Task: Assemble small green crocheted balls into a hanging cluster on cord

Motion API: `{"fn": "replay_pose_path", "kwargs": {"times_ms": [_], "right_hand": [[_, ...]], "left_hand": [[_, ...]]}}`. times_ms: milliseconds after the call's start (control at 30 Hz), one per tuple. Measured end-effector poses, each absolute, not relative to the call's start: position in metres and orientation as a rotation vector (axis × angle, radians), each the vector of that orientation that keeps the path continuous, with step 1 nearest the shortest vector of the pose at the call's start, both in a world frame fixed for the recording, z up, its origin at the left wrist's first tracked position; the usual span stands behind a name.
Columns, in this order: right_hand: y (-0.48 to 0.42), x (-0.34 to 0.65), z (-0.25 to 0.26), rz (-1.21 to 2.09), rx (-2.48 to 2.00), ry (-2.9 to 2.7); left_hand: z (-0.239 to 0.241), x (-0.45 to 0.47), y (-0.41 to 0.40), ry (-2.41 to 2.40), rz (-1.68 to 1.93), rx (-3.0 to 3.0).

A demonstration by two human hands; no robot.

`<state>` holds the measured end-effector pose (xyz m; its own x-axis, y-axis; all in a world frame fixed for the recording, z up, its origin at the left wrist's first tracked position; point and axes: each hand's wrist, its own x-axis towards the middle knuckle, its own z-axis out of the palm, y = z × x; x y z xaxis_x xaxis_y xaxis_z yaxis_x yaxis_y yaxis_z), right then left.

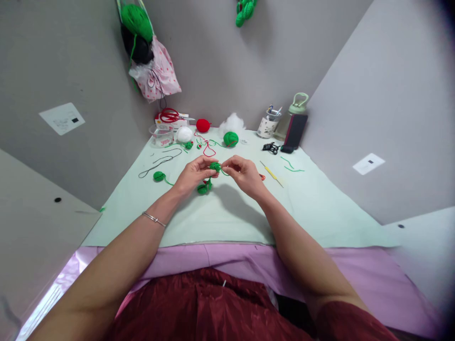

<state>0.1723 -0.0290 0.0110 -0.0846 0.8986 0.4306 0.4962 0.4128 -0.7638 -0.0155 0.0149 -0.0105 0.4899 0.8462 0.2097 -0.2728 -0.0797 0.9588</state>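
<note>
My left hand [195, 175] grips a small green crocheted piece [215, 166] between thumb and fingers, just above the table. Close against its right side, my right hand [243, 174] is closed in a pinch; a green strand shows by the fingertips, and whether a needle is also there is too small to tell. Below the left fingers hangs or lies another green crocheted piece [203, 189] with a bit of red. A small green yarn ball [159, 176] sits left of the hands, its strand running toward them.
Beyond the hands are a red yarn ball [203, 125], a white ball [184, 134], a green ball [231, 139] and white stuffing [232, 124]. Red-handled scissors [169, 115] rest at back left. A yellow crochet hook [271, 174] lies right, before a phone [296, 132] and bottle [284, 125].
</note>
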Motion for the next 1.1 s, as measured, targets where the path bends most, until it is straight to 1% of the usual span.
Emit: {"fn": "replay_pose_path", "kwargs": {"times_ms": [167, 400, 600, 700, 1100], "right_hand": [[-0.023, 0.179, 0.009, 0.878, -1.112, -1.648], [-0.024, 0.190, 0.019, 1.024, -1.101, -1.649], [-0.017, 0.196, 0.010, 1.182, -1.033, -1.610], [-0.015, 0.191, 0.004, 1.160, -1.035, -1.562], [-0.013, 0.180, -0.005, 0.854, -1.129, -1.611]], "left_hand": [[-0.010, -0.016, 0.013, 0.542, 0.977, 1.312], [-0.009, -0.017, 0.013, 0.529, 0.939, 1.275], [-0.009, -0.017, 0.011, 0.512, 0.907, 1.262], [-0.010, -0.015, 0.010, 0.522, 0.958, 1.264], [-0.015, -0.008, 0.009, 0.597, 1.096, 1.387]]}}
